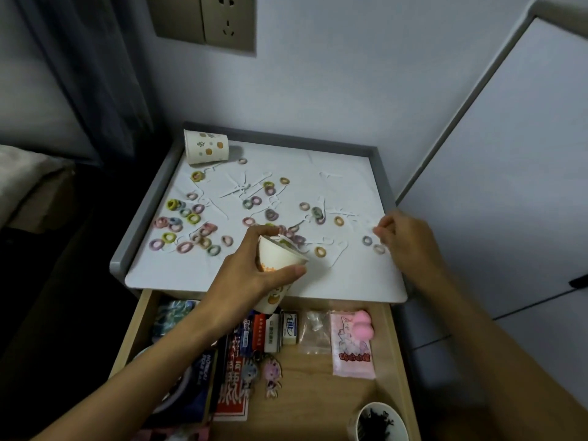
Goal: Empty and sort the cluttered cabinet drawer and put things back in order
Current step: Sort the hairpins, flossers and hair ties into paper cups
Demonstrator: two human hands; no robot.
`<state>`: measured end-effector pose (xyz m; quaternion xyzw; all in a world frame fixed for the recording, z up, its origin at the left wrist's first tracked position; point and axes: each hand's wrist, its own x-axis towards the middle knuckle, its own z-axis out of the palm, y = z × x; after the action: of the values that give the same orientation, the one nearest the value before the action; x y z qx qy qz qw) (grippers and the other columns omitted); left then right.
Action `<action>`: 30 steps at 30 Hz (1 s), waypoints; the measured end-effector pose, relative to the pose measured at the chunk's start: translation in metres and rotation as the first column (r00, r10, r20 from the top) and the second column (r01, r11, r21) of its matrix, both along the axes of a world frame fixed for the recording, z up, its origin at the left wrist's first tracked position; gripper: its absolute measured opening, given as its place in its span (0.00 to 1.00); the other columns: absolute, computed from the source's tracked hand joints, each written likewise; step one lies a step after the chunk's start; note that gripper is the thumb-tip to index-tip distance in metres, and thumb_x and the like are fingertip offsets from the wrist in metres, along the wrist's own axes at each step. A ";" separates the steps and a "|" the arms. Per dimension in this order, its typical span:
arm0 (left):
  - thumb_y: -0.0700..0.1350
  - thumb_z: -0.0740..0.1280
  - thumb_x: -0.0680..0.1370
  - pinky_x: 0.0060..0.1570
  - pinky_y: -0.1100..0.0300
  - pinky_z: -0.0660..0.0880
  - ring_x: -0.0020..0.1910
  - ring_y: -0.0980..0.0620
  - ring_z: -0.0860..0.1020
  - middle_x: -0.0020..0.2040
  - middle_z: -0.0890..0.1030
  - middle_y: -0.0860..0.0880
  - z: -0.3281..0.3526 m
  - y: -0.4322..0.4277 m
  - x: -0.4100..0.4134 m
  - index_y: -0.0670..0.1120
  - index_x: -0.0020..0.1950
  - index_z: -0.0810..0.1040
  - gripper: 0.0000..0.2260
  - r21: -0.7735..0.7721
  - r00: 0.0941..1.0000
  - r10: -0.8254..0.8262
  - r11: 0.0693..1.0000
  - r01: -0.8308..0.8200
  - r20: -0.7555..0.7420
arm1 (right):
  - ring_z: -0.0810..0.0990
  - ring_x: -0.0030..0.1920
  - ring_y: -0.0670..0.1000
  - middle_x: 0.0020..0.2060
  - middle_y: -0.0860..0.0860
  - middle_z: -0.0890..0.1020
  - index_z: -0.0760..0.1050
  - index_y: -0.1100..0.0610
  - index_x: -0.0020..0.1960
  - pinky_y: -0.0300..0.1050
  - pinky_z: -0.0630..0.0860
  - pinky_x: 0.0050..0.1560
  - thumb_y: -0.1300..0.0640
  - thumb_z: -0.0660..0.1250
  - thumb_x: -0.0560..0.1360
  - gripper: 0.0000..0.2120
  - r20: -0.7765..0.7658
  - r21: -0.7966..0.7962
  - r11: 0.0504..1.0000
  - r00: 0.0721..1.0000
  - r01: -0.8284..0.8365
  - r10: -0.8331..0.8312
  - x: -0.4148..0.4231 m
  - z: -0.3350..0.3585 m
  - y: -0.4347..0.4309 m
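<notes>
Hair ties [173, 204] in many colours lie all over the white top of the cabinet [350, 281], and thin white sticks [241, 187] lie mixed in with them. The left hand [245, 265] holds a paper cup [276, 256] just above the front of the top. Its fingers and thumb are curled round the cup's sides, and the cup is tipped with its mouth up and to the right. The right hand [410, 240] is over the right side of the top, near two hair ties. Its fingers are bent and the tips are close together, but I cannot tell if they pinch anything. A second paper cup [206, 147] lies on its side in the back left corner of the top. The drawer [318, 393] is pulled open below the top. Inside it, small boxes [272, 332] stand in a row next to a clear bag [315, 329] and a pink pouch [351, 345]. A pink puff [362, 326] sits on the pouch. Two little key charms [272, 374] lie in front of the boxes. A round bowl [380, 423] with dark bits in it sits in the front right corner.
</notes>
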<state>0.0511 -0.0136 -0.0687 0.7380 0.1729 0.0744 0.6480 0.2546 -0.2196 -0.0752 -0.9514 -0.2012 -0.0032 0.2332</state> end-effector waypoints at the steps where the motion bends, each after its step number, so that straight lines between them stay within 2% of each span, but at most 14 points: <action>1: 0.52 0.76 0.70 0.44 0.58 0.82 0.44 0.59 0.82 0.49 0.82 0.56 0.000 0.000 0.000 0.62 0.63 0.68 0.26 0.004 1.000 0.000 1.000 0.000 -0.002 | 0.78 0.42 0.56 0.43 0.55 0.81 0.78 0.59 0.50 0.45 0.71 0.41 0.55 0.67 0.78 0.07 0.033 -0.052 0.997 0.998 0.057 -0.055 0.006 0.001 0.000; 3: 0.52 0.76 0.70 0.45 0.56 0.82 0.44 0.59 0.82 0.49 0.81 0.57 -0.001 -0.002 0.000 0.62 0.63 0.68 0.26 0.006 1.000 -0.002 1.000 0.002 -0.003 | 0.76 0.39 0.56 0.44 0.59 0.81 0.78 0.63 0.50 0.44 0.69 0.39 0.56 0.67 0.78 0.09 0.053 -0.173 0.979 0.994 0.106 -0.098 0.014 -0.001 0.001; 7: 0.53 0.76 0.69 0.45 0.56 0.82 0.44 0.58 0.82 0.48 0.81 0.58 -0.004 0.000 0.000 0.63 0.63 0.68 0.26 0.004 1.000 0.000 1.000 0.000 -0.001 | 0.72 0.36 0.54 0.39 0.56 0.78 0.78 0.61 0.45 0.42 0.65 0.36 0.53 0.69 0.77 0.10 0.077 -0.355 0.928 0.993 0.114 -0.093 0.011 -0.003 0.014; 12: 0.53 0.76 0.70 0.44 0.57 0.82 0.43 0.60 0.82 0.46 0.80 0.66 -0.003 0.002 0.002 0.63 0.62 0.68 0.25 0.010 1.000 -0.003 1.000 0.003 0.000 | 0.72 0.38 0.53 0.45 0.57 0.81 0.77 0.61 0.50 0.43 0.66 0.38 0.56 0.66 0.80 0.07 0.118 -0.461 0.880 0.991 0.113 -0.066 0.009 0.000 0.019; 15: 0.53 0.76 0.70 0.44 0.58 0.82 0.44 0.60 0.82 0.46 0.80 0.66 -0.002 0.001 0.003 0.62 0.63 0.68 0.26 0.008 1.000 -0.003 1.000 0.003 -0.001 | 0.77 0.43 0.57 0.47 0.58 0.81 0.77 0.62 0.51 0.44 0.66 0.39 0.56 0.65 0.80 0.09 0.063 -0.496 0.866 0.997 0.060 -0.032 0.010 -0.001 0.020; 18: 0.52 0.76 0.70 0.44 0.57 0.82 0.43 0.59 0.82 0.47 0.81 0.65 -0.003 0.001 0.003 0.62 0.63 0.68 0.25 0.002 1.000 0.003 1.000 -0.003 -0.007 | 0.79 0.44 0.57 0.46 0.57 0.81 0.78 0.62 0.51 0.45 0.70 0.40 0.55 0.68 0.78 0.09 0.017 -0.444 0.895 0.999 0.037 -0.033 0.015 -0.003 0.018; 20: 0.51 0.76 0.70 0.44 0.56 0.82 0.43 0.58 0.83 0.46 0.81 0.64 -0.002 0.001 0.004 0.62 0.62 0.69 0.25 -0.011 1.000 0.007 1.000 -0.007 -0.011 | 0.79 0.42 0.55 0.45 0.56 0.82 0.80 0.61 0.52 0.45 0.73 0.42 0.54 0.70 0.77 0.10 0.014 -0.349 0.935 0.998 0.064 -0.063 0.023 -0.002 0.019; 24: 0.52 0.76 0.69 0.43 0.58 0.82 0.43 0.58 0.83 0.46 0.81 0.65 -0.002 0.002 0.004 0.63 0.60 0.68 0.25 -0.023 1.000 0.003 1.000 -0.003 -0.006 | 0.80 0.46 0.55 0.48 0.56 0.83 0.80 0.58 0.54 0.48 0.77 0.48 0.53 0.71 0.76 0.11 0.031 -0.151 0.987 0.998 0.056 -0.052 0.037 0.001 0.026; 26: 0.53 0.76 0.69 0.42 0.60 0.82 0.43 0.58 0.83 0.46 0.81 0.65 -0.002 0.002 0.005 0.63 0.60 0.68 0.24 -0.026 1.000 0.003 1.000 -0.003 -0.006 | 0.79 0.41 0.52 0.47 0.55 0.83 0.79 0.57 0.53 0.45 0.77 0.42 0.53 0.71 0.76 0.10 -0.019 -0.119 0.993 1.000 0.021 -0.023 0.038 -0.003 0.028; 28: 0.52 0.76 0.69 0.43 0.60 0.82 0.43 0.58 0.83 0.46 0.81 0.64 -0.004 0.003 0.005 0.64 0.60 0.69 0.24 -0.028 1.000 0.006 1.000 -0.007 -0.013 | 0.77 0.38 0.49 0.45 0.53 0.82 0.79 0.57 0.52 0.40 0.71 0.36 0.50 0.72 0.75 0.11 -0.054 -0.109 0.994 0.999 0.003 -0.009 0.037 -0.007 0.028; 30: 0.52 0.76 0.69 0.43 0.59 0.82 0.43 0.58 0.83 0.46 0.82 0.63 -0.004 0.003 0.007 0.64 0.60 0.69 0.24 -0.034 1.000 0.014 0.999 -0.014 -0.014 | 0.78 0.41 0.50 0.47 0.53 0.81 0.79 0.58 0.54 0.42 0.71 0.40 0.48 0.73 0.74 0.15 -0.043 -0.129 0.992 0.999 -0.005 0.000 0.036 -0.009 0.029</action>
<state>0.0577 -0.0107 -0.0729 0.7262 0.1835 0.0710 0.6587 0.2909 -0.1907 -0.0842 -0.9641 -0.1971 0.0307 0.1753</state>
